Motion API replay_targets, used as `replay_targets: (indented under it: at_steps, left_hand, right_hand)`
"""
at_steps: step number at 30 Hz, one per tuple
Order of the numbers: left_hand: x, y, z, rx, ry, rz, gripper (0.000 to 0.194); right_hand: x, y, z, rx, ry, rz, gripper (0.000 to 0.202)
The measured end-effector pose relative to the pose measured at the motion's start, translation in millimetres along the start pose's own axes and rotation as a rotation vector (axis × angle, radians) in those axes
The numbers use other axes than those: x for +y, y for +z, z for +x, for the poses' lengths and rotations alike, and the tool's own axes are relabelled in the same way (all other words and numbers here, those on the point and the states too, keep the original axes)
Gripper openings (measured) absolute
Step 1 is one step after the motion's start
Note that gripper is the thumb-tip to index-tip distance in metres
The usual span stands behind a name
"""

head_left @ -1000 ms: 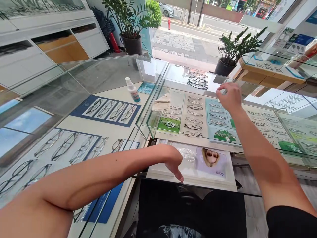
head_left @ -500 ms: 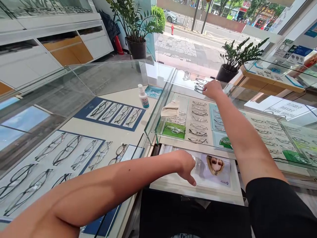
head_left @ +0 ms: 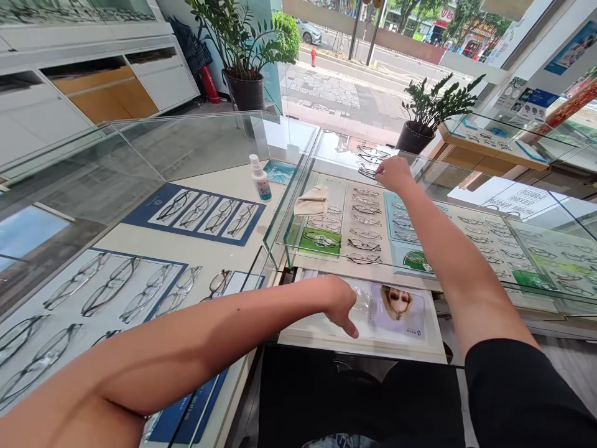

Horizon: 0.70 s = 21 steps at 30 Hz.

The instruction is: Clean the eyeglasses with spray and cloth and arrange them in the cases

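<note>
My right hand (head_left: 395,175) reaches far over the glass counter, its fingertips closed on a dark-framed pair of eyeglasses (head_left: 368,172). Just beyond that pair, more eyeglasses (head_left: 373,151) lie on the glass top. My left hand (head_left: 341,303) hangs above an open drawer (head_left: 415,351), thumb stretched out and its other fingers mostly hidden behind the hand. Beside it in the drawer are clear plastic (head_left: 362,300) and a lilac card (head_left: 413,320) with a picture of a person in sunglasses.
A beige cloth (head_left: 311,201) rests on the right counter, above rows of eyeglasses (head_left: 366,221). On the left counter stand a spray bottle (head_left: 260,178) and a blue tray (head_left: 140,211) of eyeglasses. Glass edges (head_left: 280,246) run between the counters. Potted plants (head_left: 246,90) stand beyond.
The pair at my right fingertips has come slightly towards me, apart from the others on the glass. My left hand keeps its pose over the drawer. The view has shifted a little.
</note>
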State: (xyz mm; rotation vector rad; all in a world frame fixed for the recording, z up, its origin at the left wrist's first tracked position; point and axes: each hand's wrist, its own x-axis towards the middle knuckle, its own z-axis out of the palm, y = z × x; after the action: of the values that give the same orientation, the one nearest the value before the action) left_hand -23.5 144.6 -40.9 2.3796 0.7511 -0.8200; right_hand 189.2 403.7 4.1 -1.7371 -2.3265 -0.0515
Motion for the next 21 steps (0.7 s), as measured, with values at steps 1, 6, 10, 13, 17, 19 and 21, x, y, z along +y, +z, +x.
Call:
replay_targets:
  at_steps: [1, 6, 10, 13, 17, 19, 21]
  left_hand:
    - [-0.6, 1.8, 1.6, -0.018, -0.009, 0.001, 0.062]
    - [-1.7, 12.8, 12.1, -0.044, -0.068, -0.043, 0.062]
    - [1.5, 24.5, 20.9, -0.057, -0.054, -0.024, 0.063]
    - [6.2, 37.7, 27.9, -0.008, -0.036, -0.046, 0.051]
    - [14.0, 50.5, 33.4, -0.019, -0.032, -0.037, 0.029]
    - [17.1, 51.3, 33.4, -0.078, -0.029, -0.003, 0.027]
    - [19.1, 50.5, 32.7, -0.128, -0.029, 0.019, 0.029]
  right_hand:
    - [-5.6, -7.9, -13.7, -0.001, 0.027, 0.022, 0.019]
    - [-43.0, -61.8, -113.7, -0.073, -0.015, 0.311, 0.014]
    - [-68.9, -92.3, -208.5, -0.295, -0.168, 0.505, 0.008]
    - [-76.6, -86.2, -266.7, -0.363, -0.235, 0.442, 0.016]
    - [-72.1, -39.1, -314.6, -0.338, -0.325, 0.326, 0.020]
    - [-66.7, -7.4, -323.9, -0.278, -0.365, 0.248, 0.022]
    - [-60.9, 24.2, -322.1, -0.199, -0.418, 0.169, 0.023]
